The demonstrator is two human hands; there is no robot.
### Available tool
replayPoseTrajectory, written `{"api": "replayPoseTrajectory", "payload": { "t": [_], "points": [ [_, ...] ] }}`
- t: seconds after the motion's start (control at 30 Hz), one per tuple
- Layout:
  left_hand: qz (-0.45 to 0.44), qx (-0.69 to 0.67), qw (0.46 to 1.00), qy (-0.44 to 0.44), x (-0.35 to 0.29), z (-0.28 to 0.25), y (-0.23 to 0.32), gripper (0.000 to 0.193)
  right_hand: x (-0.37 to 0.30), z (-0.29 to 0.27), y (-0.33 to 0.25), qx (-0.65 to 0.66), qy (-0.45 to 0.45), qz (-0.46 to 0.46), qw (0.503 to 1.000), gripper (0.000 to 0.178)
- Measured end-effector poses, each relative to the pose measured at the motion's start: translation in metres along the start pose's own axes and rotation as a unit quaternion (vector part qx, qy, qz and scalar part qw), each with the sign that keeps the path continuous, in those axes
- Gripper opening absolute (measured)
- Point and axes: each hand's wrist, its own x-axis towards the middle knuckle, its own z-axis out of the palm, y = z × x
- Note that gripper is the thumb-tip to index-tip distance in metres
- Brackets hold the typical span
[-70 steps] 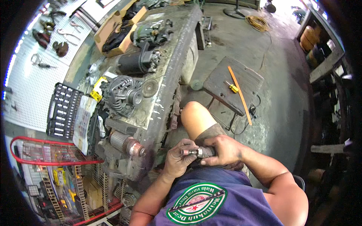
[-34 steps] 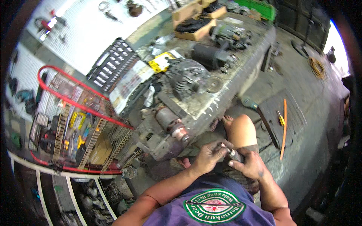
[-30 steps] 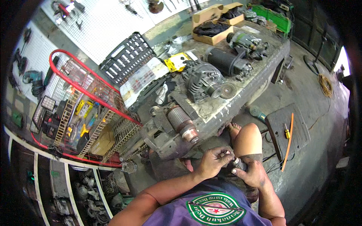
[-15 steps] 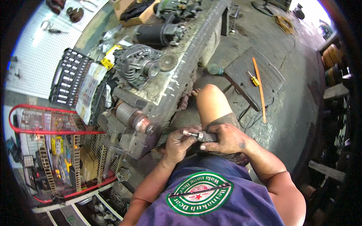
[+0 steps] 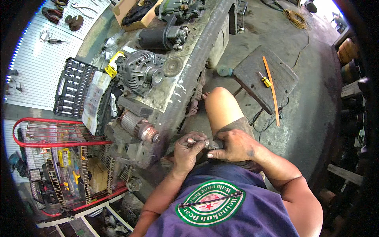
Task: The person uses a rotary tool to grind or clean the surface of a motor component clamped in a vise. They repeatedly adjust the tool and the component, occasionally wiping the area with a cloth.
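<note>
Above my lap, both hands are on a small metal part [image 5: 215, 144] with a dark, round body and a shiny end. My right hand [image 5: 237, 147] is closed around the dark body, thumb lying along its near side. The fingers of my left hand [image 5: 186, 152] are pinched at the shiny end, hiding most of it. What exact kind of part it is, I cannot make out. Left of my hands, on the bench, lies a motor armature [image 5: 133, 123] with copper windings. Beyond it stands a grey alternator [image 5: 143, 73] with a pulley.
A black starter motor [image 5: 156, 38] sits farther along the bench [image 5: 193, 63]. A socket set [image 5: 74, 87] leans at the left, above a red-framed wire rack [image 5: 63, 144]. Ahead on the right, a low stool [image 5: 252, 75] carries a yellow screwdriver [image 5: 266, 82] and an orange hacksaw blade [image 5: 271, 93].
My left fingers have curled farther over the part's shiny end, covering the narrow tip that showed before. My right hand keeps its grip. The whole view has shifted slightly.
</note>
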Motion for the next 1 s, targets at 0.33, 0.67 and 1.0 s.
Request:
{"api": "replayPoseTrajectory", "payload": {
  "t": [0.33, 0.67, 1.0],
  "points": [
    [-0.003, 0.252, 0.963, -0.09, -0.019, -0.023, 0.034, 0.013, -0.005, -0.005, -0.017, -0.062, -0.07, 0.007, 0.996, 0.089],
    [0.031, 0.485, 0.85, -0.201, -0.04, -0.038, 0.061, 0.02, -0.01, 0.003, -0.028, -0.147, -0.097, -0.042, 0.983, 0.081],
    [-0.191, 0.372, 0.891, -0.174, -0.084, -0.036, 0.076, 0.04, -0.022, 0.021, -0.03, -0.152, -0.13, -0.073, 0.977, 0.082]
  ]
}}
